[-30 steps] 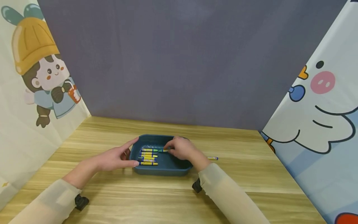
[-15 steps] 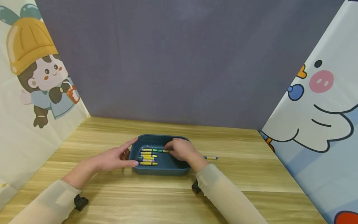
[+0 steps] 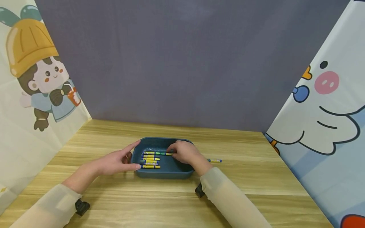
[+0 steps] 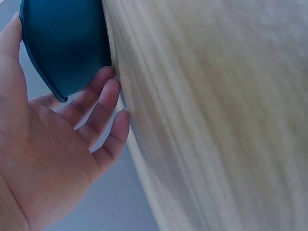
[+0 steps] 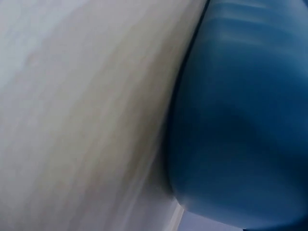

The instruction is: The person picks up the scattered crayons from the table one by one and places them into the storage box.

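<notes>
A dark blue rectangular tray (image 3: pixel 171 175) sits on the wooden table with several yellow-wrapped crayons (image 3: pixel 150 162) lying side by side at its left. My left hand (image 3: pixel 114 162) spans the tray's left end, thumb at the near corner and index finger at the far one. In the left wrist view its other fingers (image 4: pixel 103 103) lie loosely along the outer wall. My right hand (image 3: pixel 185 152) reaches inside and pinches a green crayon (image 3: pixel 168 154), whose tip points left at the tip of the uppermost crayon in the row. The right wrist view shows only the tray's outer wall (image 5: pixel 240 120).
Another crayon (image 3: pixel 215 160) lies on the table (image 3: pixel 142 202) to the right of the tray, partly hidden by my right wrist. A grey backdrop (image 3: pixel 176 63) rises behind the table. Printed cartoon panels (image 3: pixel 328 110) stand on both sides.
The green crayon in my right hand has shifted slightly left and lower in the tray. The left hand and the other crayons stay nearly as they were.
</notes>
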Motion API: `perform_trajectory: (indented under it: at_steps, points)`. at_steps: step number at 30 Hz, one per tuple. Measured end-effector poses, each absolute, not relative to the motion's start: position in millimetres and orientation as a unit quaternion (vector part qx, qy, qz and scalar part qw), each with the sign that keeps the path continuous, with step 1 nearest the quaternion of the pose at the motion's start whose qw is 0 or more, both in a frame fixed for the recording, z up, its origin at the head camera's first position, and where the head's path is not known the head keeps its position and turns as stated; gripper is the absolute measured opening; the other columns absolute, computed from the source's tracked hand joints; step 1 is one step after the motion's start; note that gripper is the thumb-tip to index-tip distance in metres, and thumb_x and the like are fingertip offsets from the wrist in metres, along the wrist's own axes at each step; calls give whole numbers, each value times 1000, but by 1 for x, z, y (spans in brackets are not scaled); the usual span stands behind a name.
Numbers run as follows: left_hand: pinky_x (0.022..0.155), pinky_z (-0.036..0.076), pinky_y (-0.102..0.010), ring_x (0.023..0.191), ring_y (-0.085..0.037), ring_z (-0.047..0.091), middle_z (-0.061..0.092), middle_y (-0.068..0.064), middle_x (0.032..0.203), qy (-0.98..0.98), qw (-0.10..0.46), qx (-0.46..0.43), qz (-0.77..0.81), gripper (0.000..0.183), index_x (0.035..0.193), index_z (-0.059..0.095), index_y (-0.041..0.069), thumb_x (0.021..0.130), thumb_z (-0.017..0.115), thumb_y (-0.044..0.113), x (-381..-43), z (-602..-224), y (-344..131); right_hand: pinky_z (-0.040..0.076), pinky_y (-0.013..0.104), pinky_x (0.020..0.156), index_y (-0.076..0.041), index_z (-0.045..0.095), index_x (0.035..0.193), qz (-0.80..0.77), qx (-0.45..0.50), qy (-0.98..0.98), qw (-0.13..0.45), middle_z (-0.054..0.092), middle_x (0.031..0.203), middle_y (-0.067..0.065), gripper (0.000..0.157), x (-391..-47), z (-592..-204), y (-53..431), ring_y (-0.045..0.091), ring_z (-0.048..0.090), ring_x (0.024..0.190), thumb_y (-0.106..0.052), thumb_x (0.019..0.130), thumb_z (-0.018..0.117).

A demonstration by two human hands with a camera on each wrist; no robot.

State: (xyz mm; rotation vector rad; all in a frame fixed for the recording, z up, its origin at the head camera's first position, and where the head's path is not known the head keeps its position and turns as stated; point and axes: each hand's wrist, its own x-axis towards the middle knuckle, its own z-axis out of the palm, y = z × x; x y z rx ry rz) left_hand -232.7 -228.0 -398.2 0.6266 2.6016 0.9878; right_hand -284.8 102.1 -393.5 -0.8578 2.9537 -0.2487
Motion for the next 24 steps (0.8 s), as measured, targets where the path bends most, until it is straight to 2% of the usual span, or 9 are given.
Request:
perform_trajectory:
  at_steps: [6, 10, 15, 18, 22, 24]
  points:
    - [76, 48, -30, 90, -21, 59, 60, -5, 107, 902, 144, 215, 345, 106, 179, 14, 24, 100, 79, 52, -233, -398, -228, 55, 32, 72, -25, 79, 136, -205, -258, 942, 53, 74, 109, -1, 31, -290, -393, 105, 10, 66, 64, -13, 108, 70]
    - [75, 48, -31, 90, -21, 59, 60, -6, 107, 901, 146, 214, 348, 106, 179, 14, 24, 100, 79, 51, -234, -399, -229, 55, 30, 65, -23, 79, 136, -255, -256, 931, 58, 74, 111, 2, 31, -291, -393, 107, 9, 66, 63, -12, 108, 70]
    - [76, 49, -31, 91, -21, 59, 61, -5, 108, 902, 143, 214, 346, 105, 179, 14, 25, 100, 79, 52, -234, -400, -230, 56, 28, 63, -19, 79, 136, -304, -262, 914, 62, 75, 117, 8, 31, -291, -391, 110, 12, 68, 65, -11, 107, 71]
    - [76, 49, -30, 91, -20, 60, 61, -5, 108, 903, 142, 214, 345, 105, 179, 15, 25, 100, 79, 53, -234, -400, -230, 61, 36, 67, -14, 78, 137, -364, -266, 890, 74, 76, 120, 12, 31, -292, -388, 114, 17, 70, 67, -10, 107, 71]
    - [76, 49, -30, 91, -20, 59, 61, -5, 107, 903, 140, 216, 343, 105, 179, 14, 25, 100, 79, 52, -233, -400, -231, 63, 55, 75, -8, 77, 137, -431, -269, 857, 81, 76, 122, 17, 32, -292, -378, 127, 30, 72, 70, -10, 106, 73]
    - [76, 48, -30, 91, -20, 59, 60, -5, 107, 904, 139, 218, 341, 105, 179, 14, 24, 100, 79, 52, -233, -399, -230, 63, 55, 74, -8, 76, 138, -441, -266, 854, 76, 76, 125, 18, 33, -291, -371, 139, 34, 72, 72, -10, 105, 75]
